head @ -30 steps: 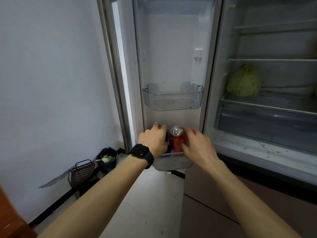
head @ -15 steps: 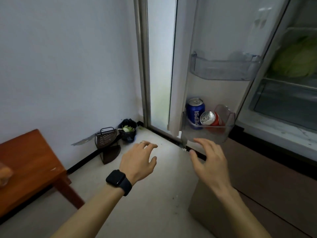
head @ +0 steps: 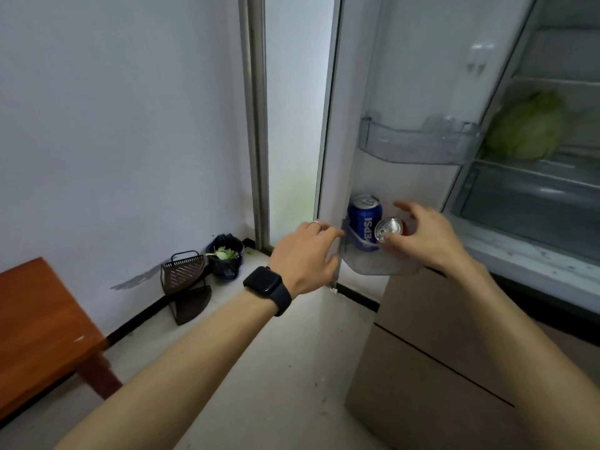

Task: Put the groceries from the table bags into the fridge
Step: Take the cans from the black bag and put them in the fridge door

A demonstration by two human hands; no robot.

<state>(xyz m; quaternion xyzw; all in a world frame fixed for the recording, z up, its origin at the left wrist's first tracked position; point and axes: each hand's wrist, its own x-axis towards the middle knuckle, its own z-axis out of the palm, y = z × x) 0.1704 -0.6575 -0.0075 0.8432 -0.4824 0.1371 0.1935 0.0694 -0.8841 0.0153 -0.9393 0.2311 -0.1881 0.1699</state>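
Observation:
The fridge door stands open, and its lowest clear door bin (head: 373, 269) holds two cans. A blue Pepsi can (head: 364, 222) stands upright at the left. Beside it a red can (head: 391, 229) lies tilted, its silver top facing me. My right hand (head: 425, 237) reaches around the red can with fingers spread, the thumb at the can's rim. My left hand (head: 303, 254), with a ring and a black watch, is open at the bin's left edge. A green cabbage (head: 527, 131) sits on a shelf inside the fridge.
An empty clear door bin (head: 418, 146) hangs above the cans. A brown wooden table (head: 42, 323) is at the lower left. On the floor by the wall stand a dark wire rack (head: 185, 280) and a black bin bag (head: 225, 258) with scraps.
Both hands let go of the cans and drew back; the red can tipped over in the bin. Both hands have now come forward again to the bin. My view turned left.

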